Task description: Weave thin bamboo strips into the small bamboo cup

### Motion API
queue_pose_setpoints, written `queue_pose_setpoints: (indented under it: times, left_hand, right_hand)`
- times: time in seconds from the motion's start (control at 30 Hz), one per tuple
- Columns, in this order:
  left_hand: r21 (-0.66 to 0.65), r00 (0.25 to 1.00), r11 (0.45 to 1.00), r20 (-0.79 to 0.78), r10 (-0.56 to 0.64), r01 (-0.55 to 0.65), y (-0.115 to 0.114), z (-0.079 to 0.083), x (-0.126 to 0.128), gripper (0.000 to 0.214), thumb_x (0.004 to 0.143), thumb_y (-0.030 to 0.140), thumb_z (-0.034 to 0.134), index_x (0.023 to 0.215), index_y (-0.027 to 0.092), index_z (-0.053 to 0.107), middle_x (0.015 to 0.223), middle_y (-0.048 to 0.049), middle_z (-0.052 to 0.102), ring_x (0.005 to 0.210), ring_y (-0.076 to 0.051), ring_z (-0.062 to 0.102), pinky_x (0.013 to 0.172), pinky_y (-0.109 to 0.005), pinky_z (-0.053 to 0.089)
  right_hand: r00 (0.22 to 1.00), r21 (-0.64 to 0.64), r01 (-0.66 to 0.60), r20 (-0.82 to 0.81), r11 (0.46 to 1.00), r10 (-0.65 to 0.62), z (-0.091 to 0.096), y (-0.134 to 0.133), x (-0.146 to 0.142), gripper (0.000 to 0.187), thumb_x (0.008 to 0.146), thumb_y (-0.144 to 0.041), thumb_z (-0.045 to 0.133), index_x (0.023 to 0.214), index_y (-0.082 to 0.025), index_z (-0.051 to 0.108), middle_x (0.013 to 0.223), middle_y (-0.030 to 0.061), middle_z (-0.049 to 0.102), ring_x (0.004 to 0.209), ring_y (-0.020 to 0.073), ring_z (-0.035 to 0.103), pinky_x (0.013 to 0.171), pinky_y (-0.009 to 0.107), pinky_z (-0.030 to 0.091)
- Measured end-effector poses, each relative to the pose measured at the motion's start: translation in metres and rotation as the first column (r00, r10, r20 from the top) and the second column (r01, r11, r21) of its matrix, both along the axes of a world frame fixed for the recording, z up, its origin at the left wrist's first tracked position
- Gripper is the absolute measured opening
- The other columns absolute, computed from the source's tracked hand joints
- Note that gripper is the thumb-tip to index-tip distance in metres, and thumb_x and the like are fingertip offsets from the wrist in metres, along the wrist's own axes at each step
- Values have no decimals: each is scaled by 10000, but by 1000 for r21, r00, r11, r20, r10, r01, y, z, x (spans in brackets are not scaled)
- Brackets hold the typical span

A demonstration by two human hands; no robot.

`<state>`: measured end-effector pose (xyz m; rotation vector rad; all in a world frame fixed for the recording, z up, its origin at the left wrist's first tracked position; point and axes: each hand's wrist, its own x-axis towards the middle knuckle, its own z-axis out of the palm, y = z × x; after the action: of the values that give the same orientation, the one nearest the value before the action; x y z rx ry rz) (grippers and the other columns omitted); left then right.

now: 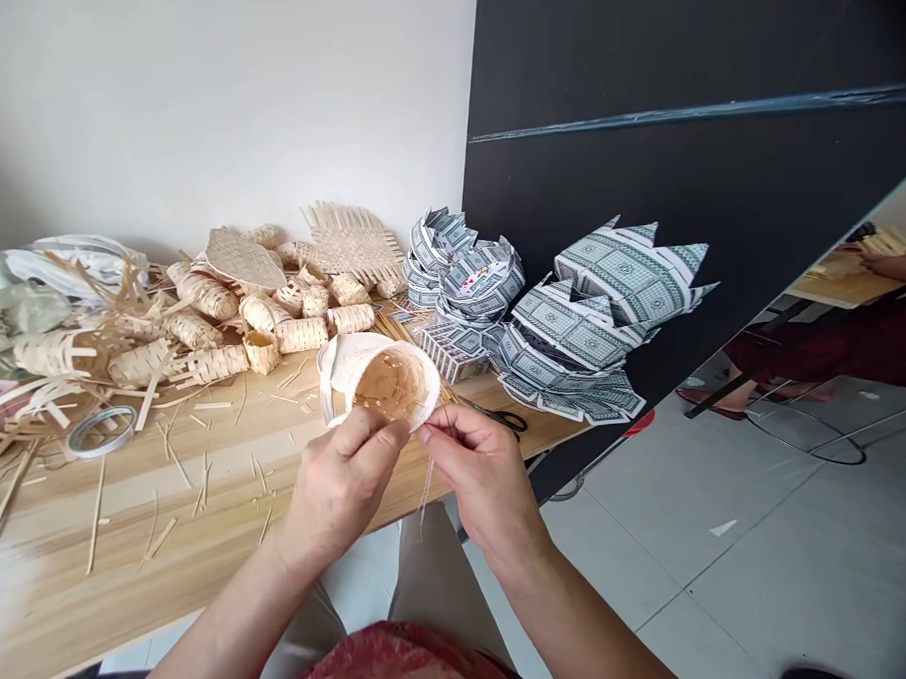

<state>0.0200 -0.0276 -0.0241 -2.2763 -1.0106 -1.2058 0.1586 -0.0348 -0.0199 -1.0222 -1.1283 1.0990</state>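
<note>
The left hand (343, 479) and the right hand (483, 475) were both closed, gripping a small round cream woven bamboo basket (389, 382) above the near edge of the tabletop, their fingers covering part of its white-banded rim. A long, pale wooden tabletop (73, 586) stretched across the view, cut off at the left. A matt black panel (686, 179) rose beyond it, and a slanted mirror (848, 292) at the right edge gave a partial reflection that was hard to make out. On the tabletop sat a heap of pale woven bamboo baskets and strips (197, 331), beside grey-green patterned paper crowns (602, 323). A white-edged tape roll (102, 432) lay to the left, and black-handled scissors (497, 418) lay partly hidden behind the right hand. A thin pale strand (428, 491) hung from the right hand's fingers.
</note>
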Motion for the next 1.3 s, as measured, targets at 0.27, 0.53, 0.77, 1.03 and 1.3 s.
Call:
queue_pose_setpoints:
  times: [0.27, 0.53, 0.77, 1.03, 1.3]
  left_hand:
    - [-399, 799, 806, 582, -147, 439, 2, 5, 10, 90, 801, 154, 576, 728, 149, 627, 646, 13, 526, 489, -69, 546, 441, -161, 445]
    - [-411, 761, 793, 641, -99, 449, 3, 3, 5, 97, 804, 179, 587, 719, 148, 622, 621, 16, 517, 481, -67, 528, 432, -167, 430]
    - [-255, 920, 942, 376, -112, 219, 1, 3, 7, 99, 803, 109, 556, 760, 163, 628, 663, 0, 578, 574, -88, 564, 492, -166, 446]
    - [-310, 917, 934, 397, -43, 179, 5, 5, -3, 110, 811, 145, 541, 730, 162, 614, 649, 2, 568, 526, -81, 546, 468, -171, 441]
    - [-292, 917, 933, 391, -82, 208, 1, 7, 2, 109, 811, 138, 540, 743, 161, 622, 657, -5, 575, 567, -89, 561, 482, -170, 447]
  right_hand:
    - [995, 187, 61, 71, 980, -76, -11, -3, -4, 171, 734, -241, 559, 594, -174, 486, 521, -72, 261, 496, 73, 240, 467, 215, 222]
    - [994, 166, 13, 106, 986, -31, -11, -5, 5, 135, 786, -277, 508, 708, -174, 547, 545, -62, 311, 474, 74, 278, 457, 219, 250]
    - [910, 267, 71, 376, 961, -172, 4, -4, 6, 121, 742, -234, 520, 650, -165, 557, 480, -71, 300, 462, 72, 276, 451, 209, 262]
    - [902, 163, 92, 403, 982, -152, 2, -3, 12, 165, 742, -277, 486, 630, -169, 542, 492, -56, 332, 468, 81, 294, 438, 206, 254]
    - [869, 302, 65, 452, 951, -203, 3, -7, 4, 106, 760, -235, 523, 723, -168, 597, 477, -75, 318, 442, 77, 294, 443, 208, 285]
